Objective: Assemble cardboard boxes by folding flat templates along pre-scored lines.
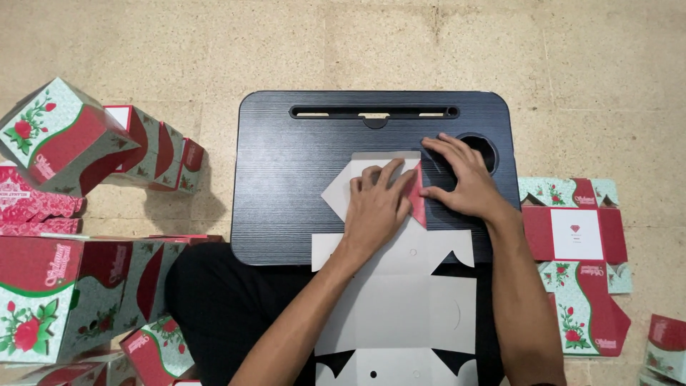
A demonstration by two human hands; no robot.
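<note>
Nearest the camera, 2 bare forearms rise from the bottom edge over a flat, unfolded cardboard box blank, its plain grey inner side facing up. This 1 blank lies partly over the person's dark lap and partly on a black lap desk, with its far end reaching the middle of the desk.

On that far end, the left hand lies flat, fingers spread and pressing down on the card. Just beside it, the right hand rests with fingers spread on the desk and the blank's edge, its thumb touching a small red flap that is folded up so its printed side shows. Neither hand pinches anything; both press palm-down.

At the desk's far edge runs 1 long slot, and 1 round cup recess sits at its right corner, partly hidden by the right hand.

Right of the desk, 1 more flat blank lies printed side up on the floor, green and red with roses. At the lower right corner, part of another printed box shows.

Left of the desk stand assembled boxes in the same rose print; at least 6 are visible, though the stack is crowded and cut off, so the exact count cannot be told. All of it rests on a beige speckled floor.
</note>
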